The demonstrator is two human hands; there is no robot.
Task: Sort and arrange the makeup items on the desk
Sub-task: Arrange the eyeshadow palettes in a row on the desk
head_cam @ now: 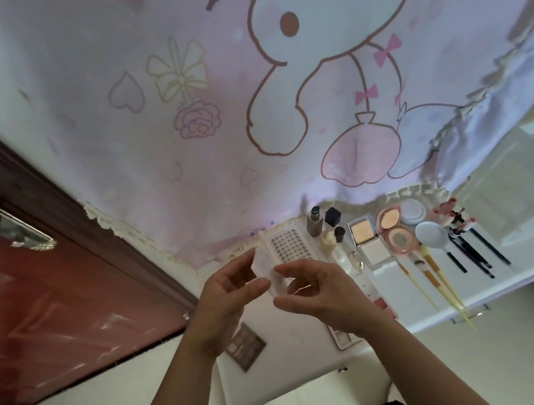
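Clear translucent plastic case (271,273) | left grip (228,296) and right grip (319,290) both pinched its edges | likely needed squaring over white lash tray (288,246) before pressing.

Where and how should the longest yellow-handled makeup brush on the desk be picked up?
Pinch the longest yellow-handled makeup brush by its tapered handle tip, coming from the near side: it lies flat, head toward the wall, and that tip overhangs the front edge of the white desk, probably leaving finger room beneath.
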